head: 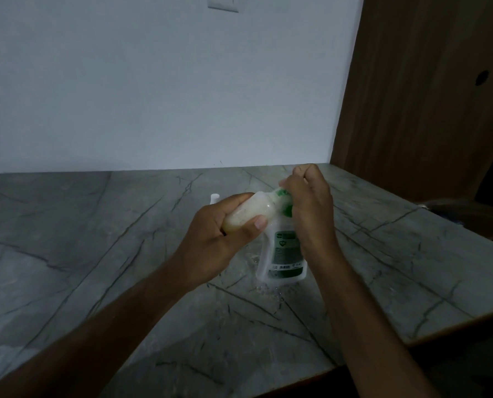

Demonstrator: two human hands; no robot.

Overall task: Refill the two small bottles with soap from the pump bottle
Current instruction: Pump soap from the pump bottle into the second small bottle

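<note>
— Fingers (256, 224) of the left hand (225, 234) grip a small bottle (251, 211), tilted at the pump bottle (282, 254) on the counter (96, 254).
— Right hand (308, 202)?
— Curled over the pump head, seemingly dispensing. Next: steady presses, mouth aligned.

Marble counter (96, 254); pump bottle (282, 254); cap (214, 197).

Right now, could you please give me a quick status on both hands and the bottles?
Left hand grips tilted small translucent bottle. Right hand pressing green pump of clear labelled bottle. Small white cap behind.
</note>
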